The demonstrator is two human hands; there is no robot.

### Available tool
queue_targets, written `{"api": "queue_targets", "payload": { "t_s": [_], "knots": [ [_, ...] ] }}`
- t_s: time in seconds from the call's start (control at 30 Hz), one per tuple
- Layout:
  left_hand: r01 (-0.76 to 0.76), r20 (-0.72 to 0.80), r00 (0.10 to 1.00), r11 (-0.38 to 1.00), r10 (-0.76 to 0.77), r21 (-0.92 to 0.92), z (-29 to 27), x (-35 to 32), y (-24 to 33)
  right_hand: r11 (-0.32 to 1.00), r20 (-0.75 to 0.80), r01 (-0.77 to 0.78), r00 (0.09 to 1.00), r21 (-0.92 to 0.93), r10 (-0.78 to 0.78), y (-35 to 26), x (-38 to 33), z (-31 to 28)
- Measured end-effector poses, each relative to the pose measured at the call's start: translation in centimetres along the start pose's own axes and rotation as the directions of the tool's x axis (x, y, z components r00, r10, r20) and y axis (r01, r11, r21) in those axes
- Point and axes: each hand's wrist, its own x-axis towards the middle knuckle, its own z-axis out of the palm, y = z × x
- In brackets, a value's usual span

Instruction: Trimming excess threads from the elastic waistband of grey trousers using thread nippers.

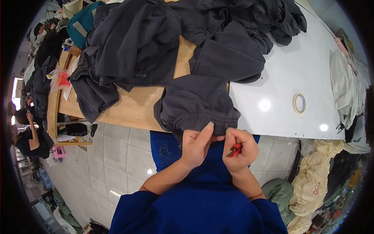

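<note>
The gray cloth [196,95] is dark and soft, with folds all over. Near the person it has a stretchy band [202,119] with lots of tiny wrinkles. The cloth lies at the front edge of the surface [130,117], in the middle, and its near part hangs over that edge.

The left hand [196,146] has its fingers pinching the band, with the thumb on top. The right hand [240,150] has its fingers curled around small red snips [235,149]. Its thumb and pointing finger are close together at the band, but I cannot tell if they pinch it. The two hands hide some of the near edge.

Behind the cloth are two big dark piles, a left pile [134,43] and a right pile [233,50]. The right pile comes right up to the cloth's far side. On the white part [269,117] of the surface, a tape roll [299,104] lies well to the right. Dark threads [165,152] are stuck on the blue apron [157,142] below. Cream cloth [313,183] is heaped at the right.

The band faces the person. Its long line runs from left to right, with the right end a bit farther away.
</note>
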Motion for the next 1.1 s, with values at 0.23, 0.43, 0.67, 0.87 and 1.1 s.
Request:
{"api": "queue_targets", "payload": {
  "t_s": [0.23, 0.43, 0.67, 0.87, 1.1],
  "knots": [
    [0.012, -0.114, 0.993, 1.000, -0.014, -0.020, 0.8, 1.0, 1.4, 0.967, 0.377, 0.057, 0.914, 0.250, -0.151, -0.8, -0.8, -1.5],
    [0.044, -0.158, 0.987, 0.999, -0.039, 0.025, 1.2, 0.7, 2.1, 0.779, 0.283, -0.399, 0.913, 0.483, 0.292, 0.3, -0.1, -2.7],
    [0.047, -0.107, 0.993, 0.998, -0.041, 0.053, 1.1, 0.8, 2.4, 0.998, 0.231, 0.053, 0.972, -0.016, -0.048, 0.5, 2.6, -2.7],
    [0.044, -0.132, 0.991, 0.995, -0.032, 0.087, 1.3, 0.6, 2.3, 0.984, 0.163, 0.126, 0.981, -0.129, -0.104, 0.3, 2.5, -2.8],
    [0.058, -0.166, 0.985, 0.989, -0.035, 0.135, 1.7, 0.6, 2.5, 0.968, 0.170, 0.172, 0.975, -0.183, -0.141, 0.1, 2.7, -3.1]
  ]
}}
